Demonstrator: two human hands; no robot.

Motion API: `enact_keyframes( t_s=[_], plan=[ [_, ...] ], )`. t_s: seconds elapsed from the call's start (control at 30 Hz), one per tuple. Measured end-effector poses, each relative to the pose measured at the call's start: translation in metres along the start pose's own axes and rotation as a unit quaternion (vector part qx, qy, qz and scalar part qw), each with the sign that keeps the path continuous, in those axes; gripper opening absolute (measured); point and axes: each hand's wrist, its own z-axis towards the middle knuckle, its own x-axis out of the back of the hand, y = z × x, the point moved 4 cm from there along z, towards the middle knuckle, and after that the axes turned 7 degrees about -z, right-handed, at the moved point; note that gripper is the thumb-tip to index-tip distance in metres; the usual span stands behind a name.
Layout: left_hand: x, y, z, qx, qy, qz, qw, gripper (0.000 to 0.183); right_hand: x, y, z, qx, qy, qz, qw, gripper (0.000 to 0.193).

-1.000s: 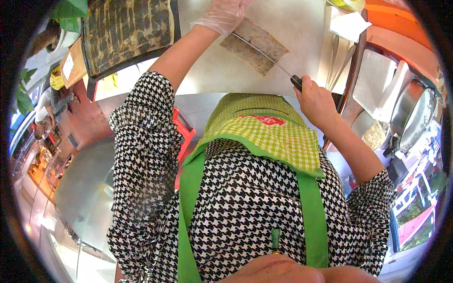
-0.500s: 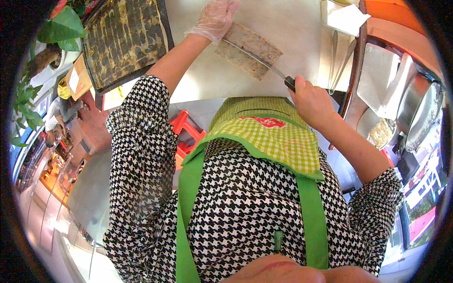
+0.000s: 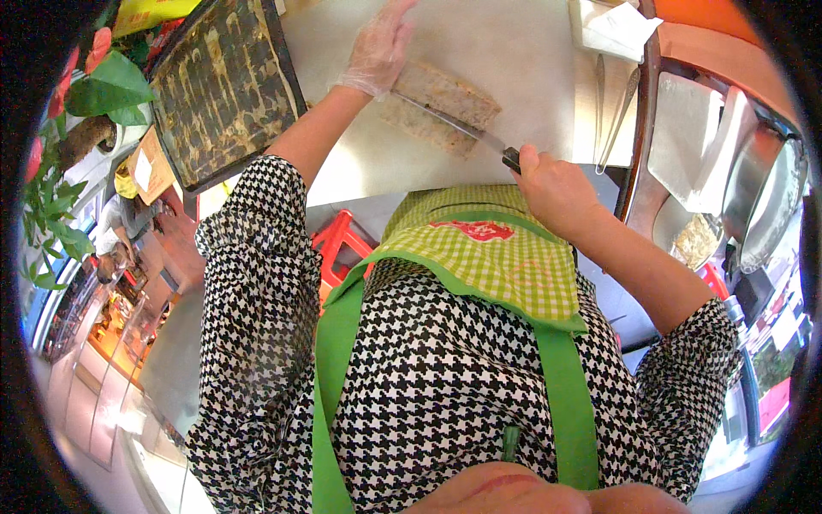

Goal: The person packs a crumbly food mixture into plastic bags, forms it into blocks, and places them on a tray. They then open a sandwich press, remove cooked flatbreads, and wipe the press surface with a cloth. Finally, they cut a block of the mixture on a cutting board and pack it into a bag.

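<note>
A pale, speckled slab of food point(image 3: 454, 92) lies at a slant on the light work surface. Across it runs the long blade of a knife point(image 3: 467, 128), a strip of the slab showing on either side. My right hand point(image 3: 552, 188), bare, is closed around the knife's black handle, just off the slab's near right side. My left hand point(image 3: 379, 56), in a clear plastic glove, is by the slab's far left end with its fingers stretched out away from me. The blade's tip end meets the heel of that hand; whether they touch, I cannot tell.
A dark, stained baking tray point(image 3: 224, 90) stands at the left beside a potted plant point(image 3: 107, 90). On the right are metal tongs point(image 3: 618, 120), white paper point(image 3: 623, 32), and a white cutting board point(image 3: 681, 141). A red stool point(image 3: 338, 248) is below the table.
My left hand's fingers have straightened from a more curled pose. The knife and my right hand sit slightly lower and farther left in the picture, as the whole view has shifted a little.
</note>
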Motion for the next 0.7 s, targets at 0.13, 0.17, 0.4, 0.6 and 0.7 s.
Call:
enact_keyframes(
  t_s=[0.13,0.17,0.4,0.6,0.7],
  plan=[
    [0.002,-0.004,-0.009,0.039,-0.007,-0.028,0.999,0.042,-0.004,-0.002,0.002,0.019,0.013,0.018,1.0,0.012],
    [0.003,-0.005,-0.011,0.041,-0.006,-0.015,0.999,0.042,-0.006,-0.002,0.002,0.016,0.014,0.011,1.0,0.012],
    [-0.002,-0.01,-0.014,0.031,-0.005,0.027,0.999,0.041,-0.019,-0.001,0.008,0.008,0.018,0.004,1.0,0.013],
    [-0.01,-0.019,-0.02,0.065,-0.032,0.042,0.996,0.041,-0.033,0.002,0.009,0.0,0.022,0.035,0.999,0.017],
    [-0.015,-0.025,-0.019,0.048,-0.04,0.059,0.996,0.041,-0.047,0.006,0.012,-0.008,0.014,0.041,0.999,0.02]
  ],
)
